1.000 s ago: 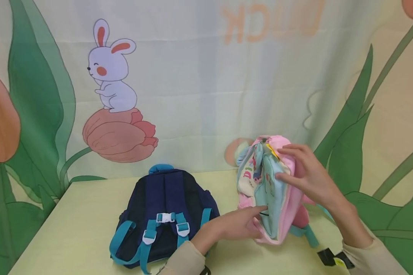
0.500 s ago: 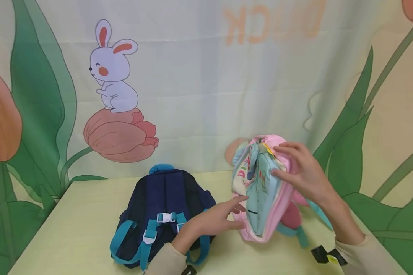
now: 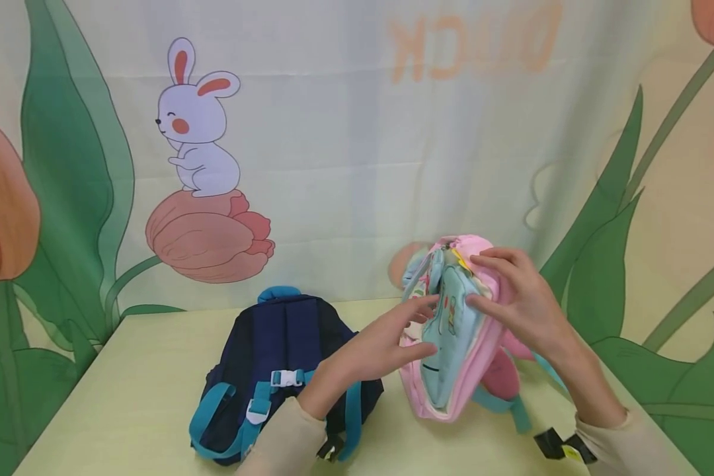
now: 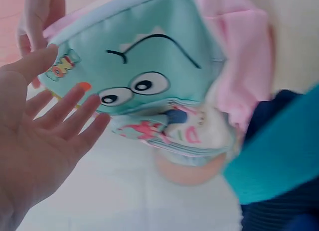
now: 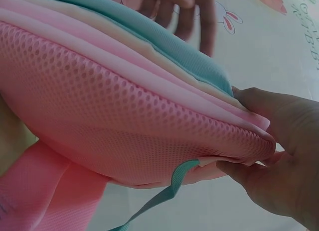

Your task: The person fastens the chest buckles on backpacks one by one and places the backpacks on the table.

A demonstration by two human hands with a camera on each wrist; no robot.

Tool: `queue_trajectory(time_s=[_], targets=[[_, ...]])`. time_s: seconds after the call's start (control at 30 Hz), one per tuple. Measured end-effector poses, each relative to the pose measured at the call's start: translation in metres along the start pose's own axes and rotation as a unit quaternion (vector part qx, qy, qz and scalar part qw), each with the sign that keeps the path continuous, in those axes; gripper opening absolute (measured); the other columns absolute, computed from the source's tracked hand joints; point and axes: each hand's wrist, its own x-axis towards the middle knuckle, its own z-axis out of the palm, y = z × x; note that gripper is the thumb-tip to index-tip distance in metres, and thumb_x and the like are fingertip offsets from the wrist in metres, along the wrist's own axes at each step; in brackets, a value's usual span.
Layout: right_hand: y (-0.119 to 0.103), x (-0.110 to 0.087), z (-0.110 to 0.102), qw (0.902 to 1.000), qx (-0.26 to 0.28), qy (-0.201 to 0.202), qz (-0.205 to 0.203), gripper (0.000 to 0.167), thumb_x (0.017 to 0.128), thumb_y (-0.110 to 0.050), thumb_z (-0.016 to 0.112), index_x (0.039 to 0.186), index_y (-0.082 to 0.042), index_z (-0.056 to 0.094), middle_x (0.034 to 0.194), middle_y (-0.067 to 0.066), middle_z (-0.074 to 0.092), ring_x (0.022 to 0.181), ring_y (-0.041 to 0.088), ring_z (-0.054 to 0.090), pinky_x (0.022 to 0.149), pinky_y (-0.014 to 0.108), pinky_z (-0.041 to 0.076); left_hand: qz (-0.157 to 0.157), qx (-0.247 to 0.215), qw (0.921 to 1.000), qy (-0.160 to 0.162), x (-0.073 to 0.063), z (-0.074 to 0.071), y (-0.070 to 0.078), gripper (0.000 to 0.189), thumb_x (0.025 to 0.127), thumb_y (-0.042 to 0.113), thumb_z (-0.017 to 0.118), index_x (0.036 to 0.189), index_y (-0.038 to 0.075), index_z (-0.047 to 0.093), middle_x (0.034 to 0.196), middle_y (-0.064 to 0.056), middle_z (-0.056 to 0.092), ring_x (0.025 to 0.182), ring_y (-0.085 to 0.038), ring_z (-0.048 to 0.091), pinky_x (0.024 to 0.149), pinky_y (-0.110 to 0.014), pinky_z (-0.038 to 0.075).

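A small pink backpack stands tilted at the right of the table. Its mint front panel carries cartoon eyes and a mouth line, and a cream side with a zip shows next to it. My right hand grips the bag's upper edge; in the right wrist view, the thumb and fingers of the right hand close round the corner of the pink mesh back. My left hand is held before the mint panel with fingers spread. In the left wrist view, no object lies in the left hand.
A navy backpack with teal straps and a white buckle lies left of centre, partly behind my left forearm. Pink and teal straps trail from the pink bag. A printed curtain hangs behind the pale yellow table.
The left hand has drawn back from the mint panel to the left, then risen along it. The pink backpack has shifted slightly left and turned, the right hand keeping its grip.
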Motion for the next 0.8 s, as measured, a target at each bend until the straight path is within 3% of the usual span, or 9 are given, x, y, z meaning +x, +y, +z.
queue_trajectory(time_s=[0.27,0.37,0.57,0.8], targets=[[-0.005,0.000,0.003,0.9992,-0.002,0.014,-0.036,0.058,0.078,-0.006,0.083,0.132,-0.004,0.062,0.134,0.014,0.050,0.123,0.032,0.048,0.093,0.003,0.032,0.046,0.015,0.9984,0.030,0.010,-0.007,0.026,0.079,0.094,0.038,0.067,0.157,0.033,0.020,0.149,0.003,0.042,0.129,-0.020,0.054,0.099,-0.030,0.050],[-0.007,0.000,0.003,0.9990,-0.005,0.015,-0.043,0.057,0.079,-0.007,0.083,0.131,-0.003,0.062,0.134,0.014,0.050,0.122,0.032,0.048,0.093,0.004,0.032,0.055,0.038,0.9972,0.034,0.014,-0.008,0.031,0.081,0.093,0.041,0.068,0.157,0.033,0.019,0.152,0.004,0.037,0.126,-0.021,0.057,0.090,-0.024,0.053],[-0.012,-0.001,0.007,0.9987,-0.002,0.017,-0.048,0.056,0.079,-0.007,0.083,0.130,-0.004,0.062,0.135,0.013,0.050,0.123,0.031,0.048,0.095,0.007,0.032,0.049,0.084,0.9937,0.056,0.022,-0.005,0.038,0.087,0.089,0.044,0.072,0.157,0.031,0.021,0.153,-0.001,0.033,0.118,-0.021,0.060,0.083,-0.019,0.053],[-0.015,-0.001,0.008,0.9987,0.010,0.019,-0.046,0.058,0.078,-0.010,0.084,0.132,-0.010,0.062,0.136,0.009,0.050,0.126,0.029,0.048,0.095,0.009,0.034,0.037,0.084,0.9940,0.060,0.024,-0.002,0.042,0.089,0.087,0.043,0.075,0.157,0.032,0.021,0.143,-0.005,0.037,0.110,-0.018,0.058,0.075,-0.016,0.052]])
